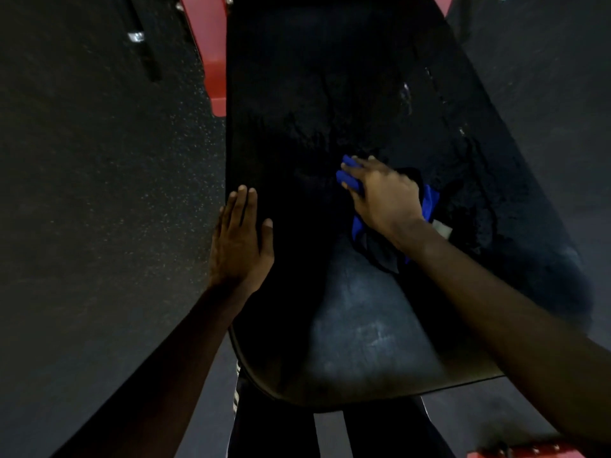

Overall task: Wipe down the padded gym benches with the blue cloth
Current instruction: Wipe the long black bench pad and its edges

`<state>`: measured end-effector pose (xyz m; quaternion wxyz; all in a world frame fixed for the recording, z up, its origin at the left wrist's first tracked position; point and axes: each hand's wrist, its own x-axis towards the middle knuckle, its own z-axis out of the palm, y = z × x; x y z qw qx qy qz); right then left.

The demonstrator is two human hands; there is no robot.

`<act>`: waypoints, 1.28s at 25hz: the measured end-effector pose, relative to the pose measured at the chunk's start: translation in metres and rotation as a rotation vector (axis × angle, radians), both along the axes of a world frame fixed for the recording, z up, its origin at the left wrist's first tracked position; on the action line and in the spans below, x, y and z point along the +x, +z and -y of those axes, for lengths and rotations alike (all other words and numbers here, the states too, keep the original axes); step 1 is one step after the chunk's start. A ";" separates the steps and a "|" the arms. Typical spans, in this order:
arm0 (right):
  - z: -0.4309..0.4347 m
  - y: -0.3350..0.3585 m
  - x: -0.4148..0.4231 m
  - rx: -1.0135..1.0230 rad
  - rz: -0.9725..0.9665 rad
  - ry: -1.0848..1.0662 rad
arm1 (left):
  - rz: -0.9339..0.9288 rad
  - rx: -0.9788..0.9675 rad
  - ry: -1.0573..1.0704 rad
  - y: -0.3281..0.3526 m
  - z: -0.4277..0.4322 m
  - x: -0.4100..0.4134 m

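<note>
A black padded gym bench (330, 94) fills the middle of the head view and runs away from me. Its upper part looks wet and glossy, its near end dull and scuffed. My right hand (380, 196) presses a blue cloth (429, 201) flat against the pad right of centre; the cloth shows past my fingertips and beside my wrist. My left hand (241, 239) lies flat on the bench's left edge, fingers together and extended, holding nothing.
Red frame parts (211, 44) of the bench stand at the upper left, with chrome bolts near them. Dark speckled rubber floor (99, 193) lies on both sides. Another red metal piece (529, 452) shows at the bottom right. My dark trousers are below the bench end.
</note>
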<state>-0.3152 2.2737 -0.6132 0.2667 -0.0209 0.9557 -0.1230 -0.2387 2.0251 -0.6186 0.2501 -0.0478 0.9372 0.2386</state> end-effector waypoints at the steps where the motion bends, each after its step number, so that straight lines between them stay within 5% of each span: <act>1: -0.001 -0.004 -0.016 0.009 0.008 -0.012 | -0.025 0.007 -0.011 -0.001 -0.005 -0.003; 5: -0.022 0.010 -0.011 -0.042 0.162 0.059 | -0.059 0.063 -0.125 -0.008 -0.029 -0.021; 25: -0.050 0.026 0.049 0.032 0.001 -0.228 | -0.081 0.112 -0.241 -0.044 -0.019 -0.069; 32: -0.065 0.048 0.084 0.010 -0.012 -0.147 | -0.109 0.103 -0.241 -0.046 -0.020 -0.068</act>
